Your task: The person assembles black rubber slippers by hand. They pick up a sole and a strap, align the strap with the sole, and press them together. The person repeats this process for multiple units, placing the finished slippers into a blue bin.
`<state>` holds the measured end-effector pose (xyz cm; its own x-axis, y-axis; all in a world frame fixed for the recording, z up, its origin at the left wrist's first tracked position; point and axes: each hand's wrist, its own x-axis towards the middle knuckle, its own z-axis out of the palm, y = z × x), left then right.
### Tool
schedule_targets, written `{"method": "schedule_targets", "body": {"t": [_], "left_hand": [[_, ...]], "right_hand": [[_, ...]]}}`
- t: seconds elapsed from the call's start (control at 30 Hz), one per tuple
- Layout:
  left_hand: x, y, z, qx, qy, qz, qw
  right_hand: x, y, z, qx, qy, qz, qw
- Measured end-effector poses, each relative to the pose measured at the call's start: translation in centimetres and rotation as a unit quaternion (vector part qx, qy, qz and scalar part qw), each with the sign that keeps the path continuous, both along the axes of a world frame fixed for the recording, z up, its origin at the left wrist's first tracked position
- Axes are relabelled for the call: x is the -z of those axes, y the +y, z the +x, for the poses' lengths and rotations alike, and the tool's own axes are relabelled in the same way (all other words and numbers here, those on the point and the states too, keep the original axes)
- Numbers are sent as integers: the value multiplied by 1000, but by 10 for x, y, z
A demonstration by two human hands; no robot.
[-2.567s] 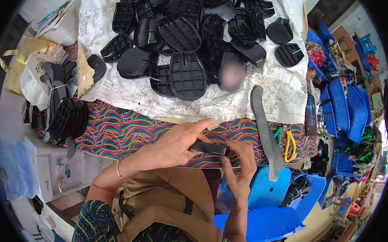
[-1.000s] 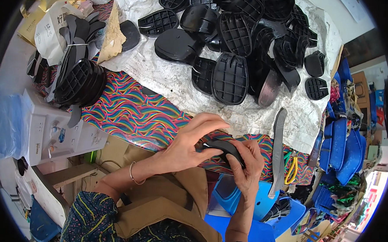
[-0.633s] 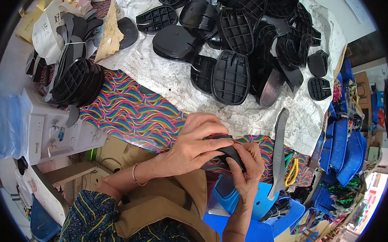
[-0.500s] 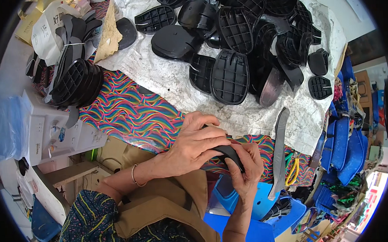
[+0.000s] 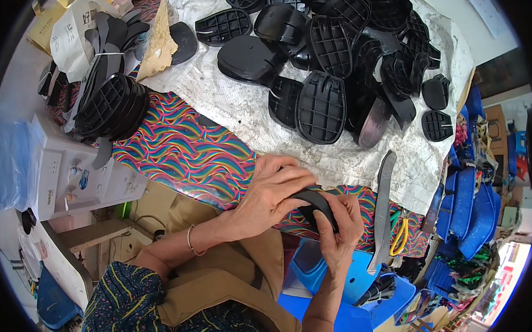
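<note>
Both my hands are closed on a black shoe-sole piece with a curved, smooth edge, held over the near edge of the table. My left hand lies across its far left side with fingers bent over it. On the near right, my right hand grips it between thumb and fingers. Much of the piece is hidden under my fingers. Beyond my hands, similar black sole pieces with gridded undersides lie in a heap on a stained white sheet. A long dark grey strip rests to the right of my right hand.
Yellow-handled scissors lie beside the strip. At the left stand a stack of gridded soles and a tied bundle of dark strips. A patterned cloth covers the table. Blue bins line the right side.
My right hand has shifted slightly, and the sole piece has turned a little, showing more of its curved edge. Both hands keep their grip. The whole view has moved slightly.
</note>
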<state>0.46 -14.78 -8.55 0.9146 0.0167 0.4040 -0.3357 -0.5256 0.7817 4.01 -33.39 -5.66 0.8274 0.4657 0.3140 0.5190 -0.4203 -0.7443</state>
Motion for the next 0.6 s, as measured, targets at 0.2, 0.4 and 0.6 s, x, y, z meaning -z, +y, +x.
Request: {"method": "schedule_targets", "body": {"t": [0.2,0.4,0.6], "left_hand": [[1,7,-2,0,-105,-11,994],[1,4,8,2,-106,-20,994],[-4,6,13,27,-124,20,992]], "right_hand": [[-1,-1,-2,20,6,7,1000],[3,-2,-5,32,5,25,999],[6,-1,-8,49,-4,29,998]]}}
